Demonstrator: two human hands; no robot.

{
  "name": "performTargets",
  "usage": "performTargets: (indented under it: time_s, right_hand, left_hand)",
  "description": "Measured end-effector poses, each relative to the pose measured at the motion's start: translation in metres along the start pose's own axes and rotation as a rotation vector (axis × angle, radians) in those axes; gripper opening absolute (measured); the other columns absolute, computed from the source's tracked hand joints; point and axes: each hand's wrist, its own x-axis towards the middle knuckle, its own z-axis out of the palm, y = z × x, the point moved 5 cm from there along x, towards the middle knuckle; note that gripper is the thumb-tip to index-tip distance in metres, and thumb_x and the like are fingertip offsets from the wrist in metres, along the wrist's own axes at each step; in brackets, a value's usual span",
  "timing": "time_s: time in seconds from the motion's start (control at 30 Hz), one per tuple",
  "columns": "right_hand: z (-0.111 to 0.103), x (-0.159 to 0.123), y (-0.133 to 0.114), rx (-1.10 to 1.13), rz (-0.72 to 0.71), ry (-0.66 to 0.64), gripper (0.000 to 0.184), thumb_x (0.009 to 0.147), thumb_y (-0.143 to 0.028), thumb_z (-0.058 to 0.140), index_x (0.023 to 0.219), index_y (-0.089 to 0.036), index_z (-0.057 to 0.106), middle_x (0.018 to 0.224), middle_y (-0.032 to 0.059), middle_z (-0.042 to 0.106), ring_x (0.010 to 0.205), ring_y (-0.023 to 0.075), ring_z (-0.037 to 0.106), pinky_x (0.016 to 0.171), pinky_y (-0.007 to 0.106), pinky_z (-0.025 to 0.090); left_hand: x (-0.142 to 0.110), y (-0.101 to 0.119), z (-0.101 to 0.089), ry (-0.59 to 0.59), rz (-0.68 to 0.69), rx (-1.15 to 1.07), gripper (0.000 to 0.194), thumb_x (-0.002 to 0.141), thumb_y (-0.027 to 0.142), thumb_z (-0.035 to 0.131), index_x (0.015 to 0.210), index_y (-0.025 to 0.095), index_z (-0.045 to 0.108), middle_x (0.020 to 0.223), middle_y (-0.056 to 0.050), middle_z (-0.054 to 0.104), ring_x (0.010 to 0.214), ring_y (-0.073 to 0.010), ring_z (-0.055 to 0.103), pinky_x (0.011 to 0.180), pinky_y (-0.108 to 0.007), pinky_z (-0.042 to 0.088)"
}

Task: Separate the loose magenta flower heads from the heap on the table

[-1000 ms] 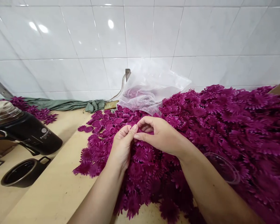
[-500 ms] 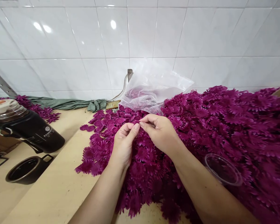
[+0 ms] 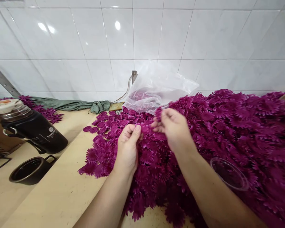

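Note:
My left hand (image 3: 129,144) is closed, thumb pressed on the fingers, pinching a magenta artificial flower head (image 3: 143,127) that juts out to the right. Just right of it, my right hand (image 3: 172,125) grips another small magenta flower piece (image 3: 158,114) between thumb and fingers; its fingertips are slightly blurred. A gap separates the two pieces. Both hands hover over a large heap of magenta flower heads (image 3: 228,126) with fringed petals, which covers the middle and right of the table.
A crumpled clear plastic bag (image 3: 163,80) lies behind the heap against the tiled wall. A black bottle (image 3: 41,129) and a dark mug (image 3: 29,171) stand left. A round clear plastic lid (image 3: 212,163) rests on the flowers. Green cloth (image 3: 68,104) runs along the back.
My hands, which met at the fingertips, are now apart. The right hand has moved right and up with a flower piece; a flower head shows in the left hand.

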Motion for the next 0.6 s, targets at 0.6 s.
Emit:
performTargets:
  time_s: [0.6]
  right_hand:
    - [0.029, -0.015, -0.001, -0.116, -0.057, -0.36, 0.022, 0.062, -0.007, 0.065, 0.076, -0.017, 0.051, 0.072, -0.0033, 0.055, 0.066, 0.0072, 0.054, 0.066, 0.023, 0.047]
  left_hand:
    - [0.0, 0.006, -0.002, -0.114, 0.071, 0.296, 0.027, 0.061, 0.039, 0.076, 0.076, 0.018, 0.069, 0.072, 0.0, 0.067, 0.069, -0.0126, 0.057, 0.07, -0.024, 0.045]
